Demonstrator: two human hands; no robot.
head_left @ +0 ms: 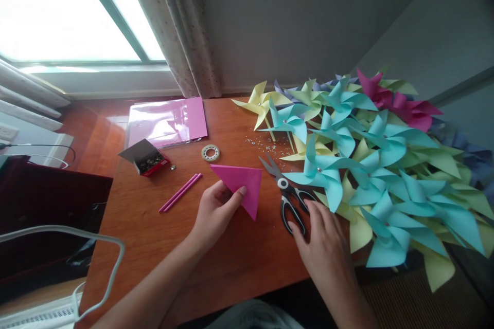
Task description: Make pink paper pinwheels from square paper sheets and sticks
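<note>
My left hand (218, 211) pinches a folded triangle of pink paper (247, 185) between the thumb on top and the fingers beneath, just above the table. On the right, a pair of black-handled scissors (283, 185) lies with its blades slightly apart, pointing away from me. The thumb and fingers of my right hand (324, 239) are on the two handle loops. Finished paper pinwheels (320, 169) in turquoise, yellow, green and pink crowd the area right beside the scissors and that hand.
A roll of tape (210, 152), two pink sticks (180, 193) and an open small box (152, 162) are left of centre on the wooden table (231, 267). Behind them lies a plastic pack of pink paper (165, 121). Tiny metallic bits (266, 145) are scattered near the scissors' tips.
</note>
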